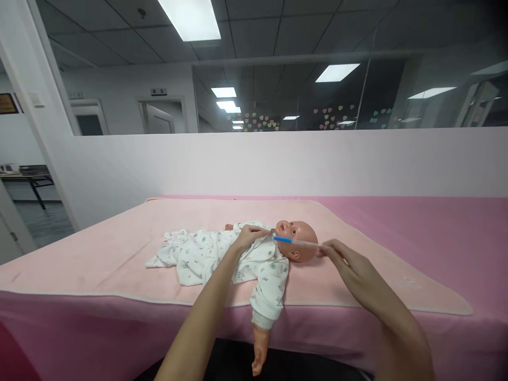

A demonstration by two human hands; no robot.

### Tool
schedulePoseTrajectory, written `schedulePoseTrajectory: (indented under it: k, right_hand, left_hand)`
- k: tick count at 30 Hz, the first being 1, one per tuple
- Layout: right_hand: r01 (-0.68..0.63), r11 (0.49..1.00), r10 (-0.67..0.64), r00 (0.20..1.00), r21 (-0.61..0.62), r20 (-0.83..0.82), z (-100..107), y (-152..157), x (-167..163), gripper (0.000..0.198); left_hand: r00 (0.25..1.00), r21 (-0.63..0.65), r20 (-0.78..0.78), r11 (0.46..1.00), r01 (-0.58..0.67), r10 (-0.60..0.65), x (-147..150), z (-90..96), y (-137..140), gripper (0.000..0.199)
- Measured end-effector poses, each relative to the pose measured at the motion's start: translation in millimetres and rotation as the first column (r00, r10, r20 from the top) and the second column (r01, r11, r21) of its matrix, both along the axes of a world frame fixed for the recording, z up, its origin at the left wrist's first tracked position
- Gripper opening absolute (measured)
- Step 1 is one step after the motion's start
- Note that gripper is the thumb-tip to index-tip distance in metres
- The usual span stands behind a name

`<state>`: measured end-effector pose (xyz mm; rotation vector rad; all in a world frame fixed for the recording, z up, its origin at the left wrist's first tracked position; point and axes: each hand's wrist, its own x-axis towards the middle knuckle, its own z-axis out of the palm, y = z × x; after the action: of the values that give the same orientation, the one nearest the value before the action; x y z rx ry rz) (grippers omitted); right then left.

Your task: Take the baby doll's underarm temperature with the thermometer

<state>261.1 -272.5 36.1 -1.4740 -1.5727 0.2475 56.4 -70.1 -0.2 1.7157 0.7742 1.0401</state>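
Note:
A baby doll (254,259) in a white patterned outfit lies on its back, its bald head (304,233) to the right and face up. My left hand (252,234) rests on the doll's upper chest by the collar, fingers stretched toward the chin. In my right hand (341,256), beside the top of the head, the fingers close on one end of a thin stick (304,243) with a clear handle and a blue section. The stick passes in front of the doll's head, its blue end near the chin and my left fingertips. One doll arm (260,344) hangs over the table's front edge.
A pale peach blanket (99,254) lies under the doll on a pink-covered table (436,233). Behind it stands a low white wall (297,164) topped by a glass window (278,95). A dark table (32,177) stands beyond the opening at left.

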Motion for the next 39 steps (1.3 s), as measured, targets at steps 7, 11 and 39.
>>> schedulePoseTrajectory:
  k: [7,11,39]
  right_hand:
    - [0.100,0.992,-0.095,0.993,-0.072,0.065,-112.0,7.2,65.2,0.035]
    - [0.181,0.983,-0.181,0.953,0.020,0.245,-132.2,22.6,85.0,0.035]
    - [-0.163,0.826,0.110,0.986,0.539,0.129,-70.8,137.9,-94.6,0.025]
  left_hand:
    - [0.993,-0.047,0.121,0.999,-0.006,0.012,2.1,-3.1,2.7,0.029]
    - [0.984,-0.060,0.179,0.998,0.013,-0.002,1.9,0.6,-0.2,0.029]
    - [0.993,-0.054,0.119,0.998,0.031,-0.024,-3.9,4.4,2.3,0.028]
